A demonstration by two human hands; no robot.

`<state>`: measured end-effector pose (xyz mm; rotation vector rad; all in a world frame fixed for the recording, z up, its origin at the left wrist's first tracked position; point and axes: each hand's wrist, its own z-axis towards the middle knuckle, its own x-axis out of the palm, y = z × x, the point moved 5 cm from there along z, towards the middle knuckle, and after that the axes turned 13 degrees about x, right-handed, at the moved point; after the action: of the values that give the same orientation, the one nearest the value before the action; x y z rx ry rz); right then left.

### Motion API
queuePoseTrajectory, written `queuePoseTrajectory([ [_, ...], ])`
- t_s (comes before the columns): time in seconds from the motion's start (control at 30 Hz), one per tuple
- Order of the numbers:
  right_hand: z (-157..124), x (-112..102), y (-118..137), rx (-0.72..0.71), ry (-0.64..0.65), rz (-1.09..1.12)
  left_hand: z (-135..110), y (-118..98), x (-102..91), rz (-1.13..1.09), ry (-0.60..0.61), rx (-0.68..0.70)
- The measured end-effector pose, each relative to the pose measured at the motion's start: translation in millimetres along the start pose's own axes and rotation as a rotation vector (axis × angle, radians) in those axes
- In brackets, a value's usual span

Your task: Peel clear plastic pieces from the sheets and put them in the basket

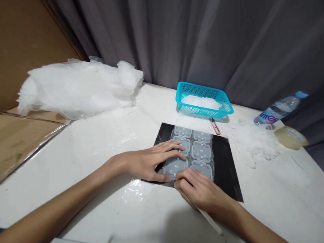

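Observation:
A clear plastic sheet (201,150) with rows of rounded-square shapes lies on a black mat (224,167). My left hand (155,160) rests on the sheet's left side, its fingers spread and the thumb near the lower edge. Close beside it, my right hand (199,189) is closed around a thin white stick-like tool (210,222) at the sheet's near edge. The shaft sticks out below that hand toward me. Its working tip is hidden by my fingers, so its kind does not show.
A turquoise basket (205,111) holding white pieces stands behind the mat, with red-handled thread snips (215,126) in front. Left is a large pile of white sheets (80,85) beside cardboard (18,140). Right are clear scraps (257,143), a water bottle (280,108) and a tape roll (291,137).

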<state>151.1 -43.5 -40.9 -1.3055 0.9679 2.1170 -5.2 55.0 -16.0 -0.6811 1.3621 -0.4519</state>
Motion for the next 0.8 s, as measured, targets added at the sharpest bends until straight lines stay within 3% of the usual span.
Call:
queuePoseTrajectory([
  [0.1, 5.0, -7.0, 0.9, 0.111, -0.053, 0.001, -3.2, -2.6, -12.2, 0.000, -0.064, -0.034],
  [0.2, 8.3, -10.2, 3.3, 0.132, -0.103, -0.075, -11.5, -8.2, -33.4, 0.012, -0.160, -0.198],
  [0.3, 10.7, -14.4, 6.4, 0.093, -0.192, -0.110, -24.1, -18.9, -30.4, -0.150, 0.001, -0.436],
  [0.4, 13.9, -23.5, 3.0, 0.147, -0.262, -0.023, -34.3, -36.1, -0.3, -0.495, 0.146, -0.530],
  [0.43, 14.9, -25.9, 1.5, 0.168, -0.258, 0.006, -35.5, -39.1, 9.2, -0.578, 0.095, -0.537],
  [0.57, 16.3, -28.4, 1.6, 0.145, -0.181, 0.037, -36.1, -34.3, 31.8, -0.597, -0.333, -0.542],
  [0.8, 15.8, -26.8, 7.5, 0.126, -0.190, 0.044, -30.5, -29.5, 44.4, -0.505, -0.625, -0.555],
])
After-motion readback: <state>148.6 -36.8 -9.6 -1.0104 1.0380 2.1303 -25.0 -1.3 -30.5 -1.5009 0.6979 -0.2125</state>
